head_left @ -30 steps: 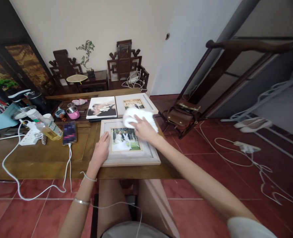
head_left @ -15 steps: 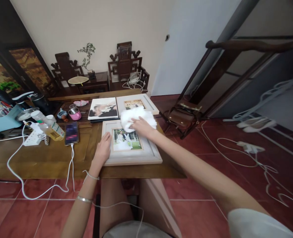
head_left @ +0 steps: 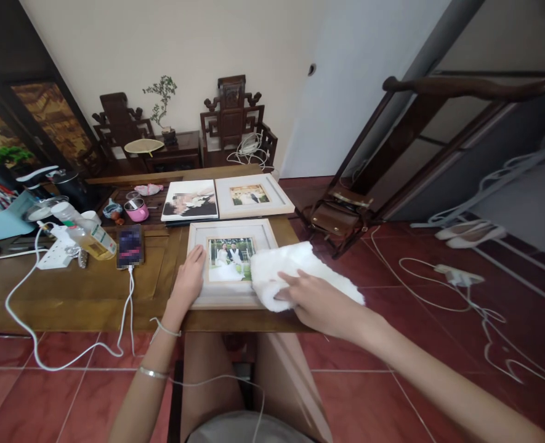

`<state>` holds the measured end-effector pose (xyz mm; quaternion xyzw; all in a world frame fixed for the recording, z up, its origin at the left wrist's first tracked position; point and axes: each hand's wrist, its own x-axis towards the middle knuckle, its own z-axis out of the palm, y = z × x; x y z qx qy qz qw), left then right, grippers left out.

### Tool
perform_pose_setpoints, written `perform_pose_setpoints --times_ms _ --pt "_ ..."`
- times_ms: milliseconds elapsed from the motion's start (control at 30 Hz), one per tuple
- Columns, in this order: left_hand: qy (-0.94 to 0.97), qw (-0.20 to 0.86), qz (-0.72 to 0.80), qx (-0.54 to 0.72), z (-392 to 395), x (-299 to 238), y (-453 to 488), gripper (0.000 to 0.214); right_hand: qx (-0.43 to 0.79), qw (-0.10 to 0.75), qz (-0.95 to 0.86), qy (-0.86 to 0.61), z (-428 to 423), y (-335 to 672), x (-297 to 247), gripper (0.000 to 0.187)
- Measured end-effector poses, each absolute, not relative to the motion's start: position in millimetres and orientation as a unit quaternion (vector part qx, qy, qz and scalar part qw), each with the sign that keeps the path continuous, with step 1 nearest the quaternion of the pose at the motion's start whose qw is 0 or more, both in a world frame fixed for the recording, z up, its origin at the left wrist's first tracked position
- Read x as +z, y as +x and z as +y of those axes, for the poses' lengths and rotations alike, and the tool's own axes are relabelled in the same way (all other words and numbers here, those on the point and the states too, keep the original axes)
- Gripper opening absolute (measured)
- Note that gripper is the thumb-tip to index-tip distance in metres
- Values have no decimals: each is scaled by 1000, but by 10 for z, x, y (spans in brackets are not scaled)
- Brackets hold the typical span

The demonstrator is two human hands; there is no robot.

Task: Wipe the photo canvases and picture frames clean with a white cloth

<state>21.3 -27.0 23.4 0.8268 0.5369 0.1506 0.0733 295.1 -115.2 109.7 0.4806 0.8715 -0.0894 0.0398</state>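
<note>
A pale wooden photo frame [head_left: 228,229] with a wedding picture lies flat near the front edge of the brown wooden table [head_left: 92,289]. My left hand [head_left: 189,280] rests with spread fingers on the frame's left border. My right hand [head_left: 316,300] presses a fluffy white cloth [head_left: 295,267] onto the frame's lower right corner, fingers flat on top of the cloth. The cloth hides that corner of the frame.
A second frame [head_left: 252,195] and a photo print [head_left: 190,200] lie further back. A phone [head_left: 129,246] on a white cable, a bottle [head_left: 85,232], a power strip [head_left: 55,252] and a pink pot [head_left: 136,210] sit to the left. A stair rail [head_left: 461,86] and floor cables [head_left: 457,277] are right.
My right hand has swept the white cloth from the frame's upper right area down toward me to its lower right corner. The left hand stays on the left border.
</note>
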Motion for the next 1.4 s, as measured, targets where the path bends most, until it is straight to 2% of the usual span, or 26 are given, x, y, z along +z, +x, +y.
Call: perform_pose_setpoints --times_ms 100,267,400,567,767,900,1200,1400 --pt "829 80 533 149 -258 234 203 63 -80 18 858 508 -1053 2995 983 57" --pt "827 87 533 154 -242 217 186 64 -20 -65 829 555 -283 3046 671 56" --pt "824 85 535 167 -240 185 187 65 5 -66 819 570 65 3004 625 52" --pt "817 82 544 172 -253 166 208 63 17 -20 870 493 -368 2951 729 49" --pt "816 84 544 178 -282 182 213 63 -85 10 885 459 -1271 2923 1048 53" --pt "818 84 542 173 -294 200 217 64 -121 16 877 465 -1367 2888 1082 56" --pt "816 100 548 158 -301 251 241 66 57 -77 829 550 -123 2721 613 53" --pt "806 106 559 163 -323 260 251 66 87 -29 856 509 31 2651 608 48"
